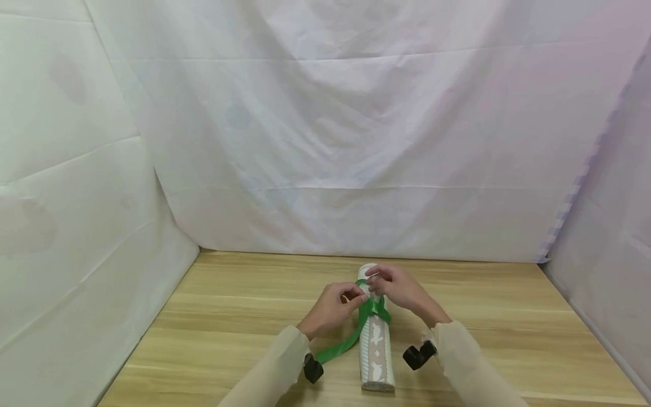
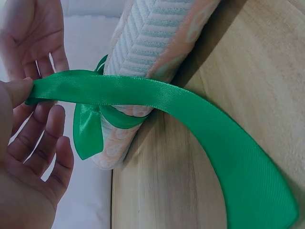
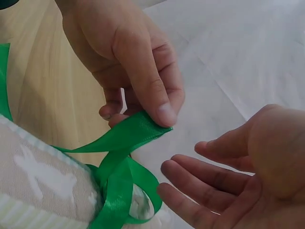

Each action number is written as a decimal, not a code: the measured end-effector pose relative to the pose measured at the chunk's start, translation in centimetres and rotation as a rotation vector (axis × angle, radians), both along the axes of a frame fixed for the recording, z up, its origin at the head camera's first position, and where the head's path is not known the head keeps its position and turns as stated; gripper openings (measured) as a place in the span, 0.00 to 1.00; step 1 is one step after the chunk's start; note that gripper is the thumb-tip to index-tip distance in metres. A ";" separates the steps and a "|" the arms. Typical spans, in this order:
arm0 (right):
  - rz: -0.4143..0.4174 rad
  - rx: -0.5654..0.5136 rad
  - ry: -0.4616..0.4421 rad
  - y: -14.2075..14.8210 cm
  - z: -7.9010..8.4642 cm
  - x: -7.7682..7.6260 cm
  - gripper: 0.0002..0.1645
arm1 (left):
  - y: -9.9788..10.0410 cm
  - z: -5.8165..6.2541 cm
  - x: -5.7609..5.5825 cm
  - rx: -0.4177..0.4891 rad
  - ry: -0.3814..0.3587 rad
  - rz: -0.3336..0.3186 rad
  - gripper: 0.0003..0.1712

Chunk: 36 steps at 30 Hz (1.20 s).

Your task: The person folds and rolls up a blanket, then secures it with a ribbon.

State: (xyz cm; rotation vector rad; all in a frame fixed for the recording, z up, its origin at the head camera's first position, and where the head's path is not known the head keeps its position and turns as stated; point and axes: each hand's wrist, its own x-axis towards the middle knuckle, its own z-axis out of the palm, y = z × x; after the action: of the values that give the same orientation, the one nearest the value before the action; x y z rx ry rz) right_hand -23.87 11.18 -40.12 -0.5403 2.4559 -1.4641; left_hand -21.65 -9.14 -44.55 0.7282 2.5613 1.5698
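On the wooden table [image 1: 229, 316], left hand [image 1: 330, 308] pinched the green ribbon [image 1: 351, 339] across the rolled towel [image 1: 376, 350]; right hand [image 1: 399, 288] hovered slack-fingered, holding nothing. Best kept taut, flat while crossing.

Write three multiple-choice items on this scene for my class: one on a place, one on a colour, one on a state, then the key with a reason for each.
1. Where does the rolled cloth lie?
A. on the wooden table
B. on a shelf
C. on a lap

2. What colour is the ribbon?
A. red
B. green
C. yellow

3. How is the right hand?
A. a clenched fist
B. gripping scissors
C. fingers relaxed, palm open

Key: A, the roll rests on wood; B, the satin band is green; C, only the left hand pinches the ribbon.
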 end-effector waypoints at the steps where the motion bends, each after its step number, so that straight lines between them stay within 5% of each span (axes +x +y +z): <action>1: -0.002 -0.001 0.021 0.3 0.0 0.1 0.16 | 0.0 0.0 0.0 -0.001 -0.003 0.001 0.11; 14: 0.018 0.005 0.186 0.3 -2.4 2.2 0.13 | -0.1 -0.3 -0.6 -0.011 0.000 0.001 0.06; 27: -0.113 -0.059 0.157 -1.1 -4.3 3.0 0.16 | 0.1 -0.6 -1.3 0.002 -0.027 0.024 0.05; 36: -0.130 -0.065 0.156 -1.0 -4.4 3.0 0.12 | -0.5 -1.4 -2.9 0.051 -0.092 0.220 0.11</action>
State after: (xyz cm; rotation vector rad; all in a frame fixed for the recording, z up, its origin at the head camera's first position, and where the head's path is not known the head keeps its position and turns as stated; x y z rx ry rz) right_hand -20.89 10.17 -44.49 -0.5359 2.6149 -1.6128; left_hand -24.52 -9.61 -45.94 0.3776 2.6175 1.6901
